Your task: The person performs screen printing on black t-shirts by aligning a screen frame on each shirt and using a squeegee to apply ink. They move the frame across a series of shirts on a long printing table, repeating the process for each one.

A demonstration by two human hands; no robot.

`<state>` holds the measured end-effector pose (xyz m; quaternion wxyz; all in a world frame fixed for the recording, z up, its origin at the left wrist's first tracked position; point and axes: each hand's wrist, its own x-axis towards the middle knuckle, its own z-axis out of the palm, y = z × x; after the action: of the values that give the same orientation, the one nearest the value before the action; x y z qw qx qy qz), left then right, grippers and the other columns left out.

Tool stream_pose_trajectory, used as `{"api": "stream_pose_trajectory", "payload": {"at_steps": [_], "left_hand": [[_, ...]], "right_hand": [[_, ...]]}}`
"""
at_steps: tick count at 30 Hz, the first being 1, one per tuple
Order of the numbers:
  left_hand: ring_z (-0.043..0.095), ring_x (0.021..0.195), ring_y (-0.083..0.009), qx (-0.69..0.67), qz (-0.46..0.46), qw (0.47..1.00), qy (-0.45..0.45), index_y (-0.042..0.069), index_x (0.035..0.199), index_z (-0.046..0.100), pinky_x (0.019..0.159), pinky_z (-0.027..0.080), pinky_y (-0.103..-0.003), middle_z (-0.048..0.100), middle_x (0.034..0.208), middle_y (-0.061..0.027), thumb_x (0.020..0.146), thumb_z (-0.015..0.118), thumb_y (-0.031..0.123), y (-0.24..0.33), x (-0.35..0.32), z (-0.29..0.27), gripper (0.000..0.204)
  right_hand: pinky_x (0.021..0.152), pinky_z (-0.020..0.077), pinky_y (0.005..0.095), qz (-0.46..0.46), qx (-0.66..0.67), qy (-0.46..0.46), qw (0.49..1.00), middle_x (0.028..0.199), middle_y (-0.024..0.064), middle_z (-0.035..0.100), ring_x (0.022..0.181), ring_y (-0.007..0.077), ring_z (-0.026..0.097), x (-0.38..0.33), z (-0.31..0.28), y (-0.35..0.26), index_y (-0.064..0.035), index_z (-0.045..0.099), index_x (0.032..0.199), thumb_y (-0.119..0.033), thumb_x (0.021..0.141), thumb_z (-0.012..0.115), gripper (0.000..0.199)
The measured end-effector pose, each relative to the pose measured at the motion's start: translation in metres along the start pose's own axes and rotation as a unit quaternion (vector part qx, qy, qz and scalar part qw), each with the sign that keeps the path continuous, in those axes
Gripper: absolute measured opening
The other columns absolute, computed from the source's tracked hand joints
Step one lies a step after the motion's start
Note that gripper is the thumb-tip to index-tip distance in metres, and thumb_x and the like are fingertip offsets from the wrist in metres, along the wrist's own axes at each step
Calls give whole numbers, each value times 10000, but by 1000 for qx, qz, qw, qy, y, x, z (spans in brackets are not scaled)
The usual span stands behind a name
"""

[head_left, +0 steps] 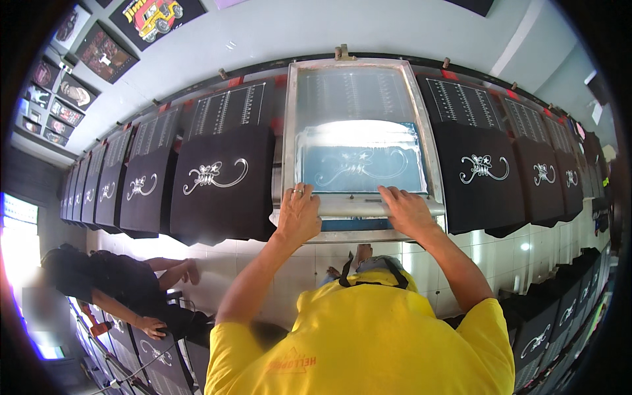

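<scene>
A screen-printing frame (422,125) lies flat over one of the black garment boards in front of me. Its upper mesh is pale grey, and its lower part is blue with a scroll-and-star design. A band of white ink (359,133) spreads across the blue part. Near the frame's close end lies a squeegee (352,207) with a wide, pale metal handle. My left hand (300,214) is closed on its left part, and my right hand (409,212) grips its right part. The squeegee's blade and whatever lies under the screen are hidden.
Black fabric pieces with white scroll prints (209,178) lie on boards to both sides, along a rail (260,66). Another person (112,283) crouches at lower left, a hand on a second row of prints, near an orange-and-black power drill (99,327). Pictures hang on the wall.
</scene>
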<state>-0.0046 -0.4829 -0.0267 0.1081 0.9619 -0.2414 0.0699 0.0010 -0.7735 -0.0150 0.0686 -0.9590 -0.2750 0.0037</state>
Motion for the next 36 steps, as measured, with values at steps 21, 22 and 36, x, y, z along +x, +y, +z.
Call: {"api": "stream_pose_trajectory", "payload": {"at_steps": [21,22,36], "left_hand": [[633,950,-363,-132,-77,988,-10,33,980,652,792,532,-427,669,1017,-157,651,619,-10,-16,-7,15,334],[629,983,-353,-133,-79,988,-18,30,978,647,807,532,-421,666,1039,-150,645,618,-16,-9,-15,13,337],[642,1066,-269,-53,-24,996,74,23,987,646,846,548,-353,677,1082,-113,658,580,-51,-35,16,61,343]], "right_hand": [[715,538,424,98,-8,-1,995,897,152,631,858,315,639,-47,-3,51,-9,591,856,-115,648,707,261],[718,537,420,103,2,-7,995,920,151,628,879,310,634,-55,2,47,-8,587,868,-108,639,708,279],[687,561,365,30,-38,121,991,912,133,620,894,282,630,-10,32,84,0,580,833,-29,666,600,171]]}}
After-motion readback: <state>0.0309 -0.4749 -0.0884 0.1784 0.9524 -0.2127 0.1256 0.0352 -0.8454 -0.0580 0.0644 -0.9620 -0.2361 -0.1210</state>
